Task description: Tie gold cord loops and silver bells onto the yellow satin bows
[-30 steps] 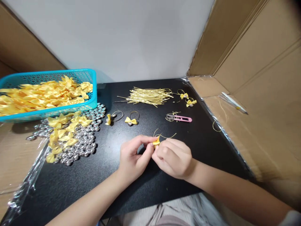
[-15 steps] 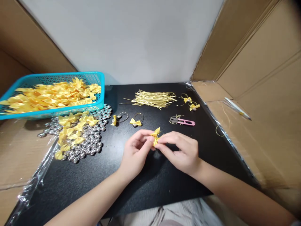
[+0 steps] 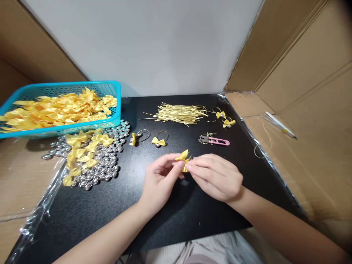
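Note:
Between the thumb and fingers of my left hand (image 3: 162, 179) is a small yellow ribbon bow (image 3: 182, 156), held above the black table. My right hand (image 3: 217, 176) pinches at the bow's right side with its fingertips pressed together. A thin gold strand end shows by the bow; the fingers hide the rest of it. Just beyond my hands lie a bow with a silver bell and a gold cord loop (image 3: 158, 142) and another such looped bow (image 3: 134, 139). Pink-handled thread snips (image 3: 220, 141) rest beyond my right hand, among gold cord scraps.
A turquoise basket (image 3: 120, 106) of yellow bows stands at the left. Silver bells (image 3: 106, 165) with loose bows (image 3: 89, 160) on them spread before it. Cut gold cords (image 3: 180, 113) lie at the back, finished-looking looped bows (image 3: 228, 123) at right. A white pen-like tool (image 3: 279, 124) lies on cardboard.
My right hand has shifted slightly right, its fingers now more closely bunched at the bow. The bow stays in my left hand. The camera view has moved a little.

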`<state>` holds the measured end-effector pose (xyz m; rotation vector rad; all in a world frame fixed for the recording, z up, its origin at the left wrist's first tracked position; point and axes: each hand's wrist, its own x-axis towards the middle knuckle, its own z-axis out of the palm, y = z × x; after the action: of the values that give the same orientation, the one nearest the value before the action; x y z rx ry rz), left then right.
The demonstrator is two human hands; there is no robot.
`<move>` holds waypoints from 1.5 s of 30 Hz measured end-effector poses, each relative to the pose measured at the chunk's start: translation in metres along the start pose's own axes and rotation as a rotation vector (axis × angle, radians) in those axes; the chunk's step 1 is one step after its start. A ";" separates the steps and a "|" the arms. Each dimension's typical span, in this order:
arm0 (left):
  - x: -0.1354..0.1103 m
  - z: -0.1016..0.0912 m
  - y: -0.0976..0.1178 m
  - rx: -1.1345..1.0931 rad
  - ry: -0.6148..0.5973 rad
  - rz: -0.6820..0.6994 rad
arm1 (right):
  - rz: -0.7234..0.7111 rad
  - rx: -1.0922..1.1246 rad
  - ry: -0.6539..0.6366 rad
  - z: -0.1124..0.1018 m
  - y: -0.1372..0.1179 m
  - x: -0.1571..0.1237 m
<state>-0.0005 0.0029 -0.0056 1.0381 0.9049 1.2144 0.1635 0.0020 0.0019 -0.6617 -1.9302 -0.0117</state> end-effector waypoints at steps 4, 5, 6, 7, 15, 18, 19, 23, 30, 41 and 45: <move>-0.005 0.001 -0.001 -0.021 0.001 0.027 | -0.043 -0.050 -0.017 -0.001 -0.004 -0.001; -0.005 0.001 -0.002 -0.043 -0.009 0.014 | -0.036 -0.031 -0.012 -0.001 -0.005 -0.001; -0.005 0.000 -0.003 -0.064 -0.021 -0.005 | -0.016 -0.003 -0.002 0.000 -0.006 0.000; -0.005 -0.001 -0.004 -0.083 -0.032 -0.021 | 0.017 0.031 0.017 0.001 -0.006 0.001; 0.000 -0.003 -0.007 -0.084 -0.047 -0.071 | 0.429 0.263 0.143 -0.002 -0.009 0.011; -0.001 -0.002 -0.007 -0.077 -0.065 -0.079 | 0.537 0.343 0.111 -0.001 -0.010 0.011; -0.001 -0.002 -0.007 -0.076 -0.063 -0.078 | 0.550 0.344 0.108 0.000 -0.011 0.011; -0.003 -0.002 -0.007 -0.067 -0.056 -0.075 | 0.520 0.280 0.124 0.003 -0.012 0.008; -0.003 0.000 -0.003 -0.012 -0.038 -0.046 | 0.392 0.199 0.143 0.005 -0.014 0.005; -0.004 0.002 0.000 0.044 -0.019 -0.009 | 0.313 0.133 0.132 0.005 -0.014 0.006; -0.004 0.003 0.001 0.065 -0.018 0.008 | 0.292 0.114 0.127 0.005 -0.014 0.006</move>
<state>0.0012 -0.0013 -0.0043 1.1034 0.9320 1.1874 0.1516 -0.0058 0.0088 -0.8398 -1.6847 0.2318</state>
